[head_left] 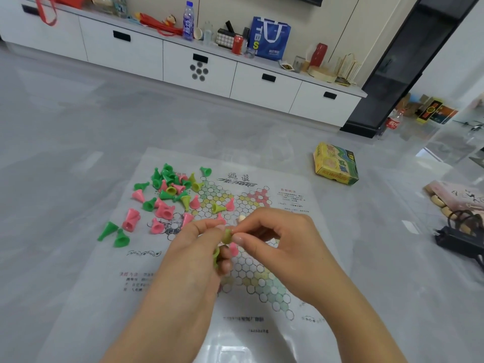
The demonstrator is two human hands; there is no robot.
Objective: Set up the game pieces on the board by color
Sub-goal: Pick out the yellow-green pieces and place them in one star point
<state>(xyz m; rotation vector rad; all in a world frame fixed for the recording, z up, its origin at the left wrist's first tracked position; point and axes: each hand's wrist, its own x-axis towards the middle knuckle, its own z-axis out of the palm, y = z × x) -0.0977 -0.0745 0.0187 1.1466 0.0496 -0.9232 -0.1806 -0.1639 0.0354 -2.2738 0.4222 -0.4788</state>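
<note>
A thin plastic Chinese-checkers board sheet [262, 279] lies on the grey floor. Several green, pink and yellow-green cone pieces [167, 195] lie in a loose heap on its upper left. My left hand [199, 247] and my right hand [272, 237] meet above the board's middle. Both pinch a yellow-green piece [226, 235] between their fingertips. My left hand also holds a second yellow-green piece [216, 255] in its curled fingers. A pink piece [233, 249] shows just under the hands. Two green cones [115, 234] lie off to the left.
The yellow-green game box [336, 165] sits on the floor at the right of the sheet. A black power strip [461, 239] and a pink cloth [455, 197] lie at the far right. A white low cabinet [199, 66] runs along the back.
</note>
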